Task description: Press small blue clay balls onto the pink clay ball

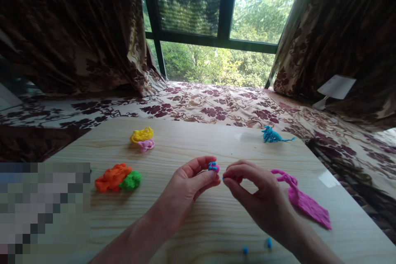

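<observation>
Between the thumb and fingers of my left hand (192, 181) is a small pink clay ball (214, 168) with several blue bits stuck on its upper side. Just to its right, my right hand (253, 179) pinches a tiny blue clay piece (224, 178) between thumb and forefinger. The two hands are close together but apart. Two short blue clay pieces (269, 243) lie on the table below my right wrist. A magenta clay slab (309, 206) with a twisted end lies beside my right forearm, partly hidden behind the hand.
On the pale wooden table (185, 136), orange clay (113, 177) touches green clay (131, 180) at left. Yellow clay (142, 134) and light pink clay (146, 145) lie farther back. A blue clay lump (272, 135) sits at back right. Beyond are floral cloth and a window.
</observation>
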